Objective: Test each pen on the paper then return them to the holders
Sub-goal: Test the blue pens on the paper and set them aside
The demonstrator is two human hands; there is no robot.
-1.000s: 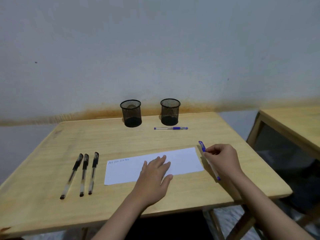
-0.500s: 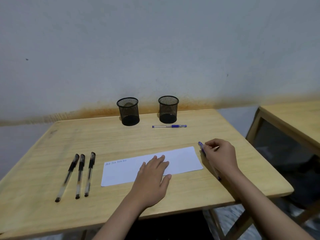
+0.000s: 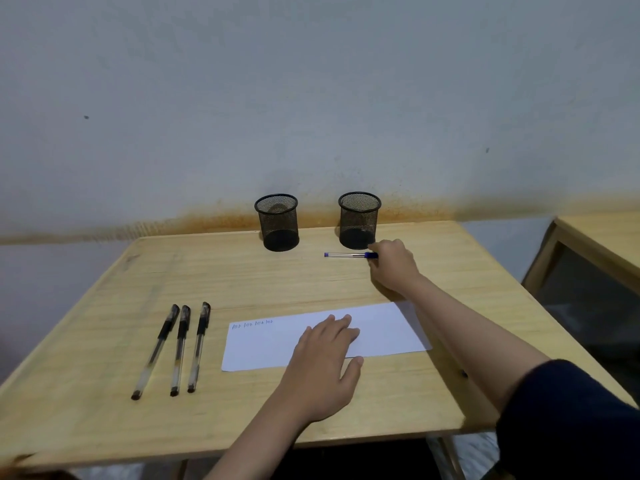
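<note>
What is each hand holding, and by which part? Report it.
Left hand lies flat on the paper, holding nothing. Right hand touches the blue pen at its capped end; a closed grip cannot be confirmed.

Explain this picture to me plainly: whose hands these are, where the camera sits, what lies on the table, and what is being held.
No machine here: a person wears a camera on the head, looking down at their own two bare hands. On the wooden table lie a paper strip with some scribbles, three black pens side by side to its left, and one blue pen. Two black mesh holders, apparently empty, stand near the wall. The left hand rests flat on the paper. The right hand has its fingers at the blue pen's cap end; whether it grips the pen is unclear.
</note>
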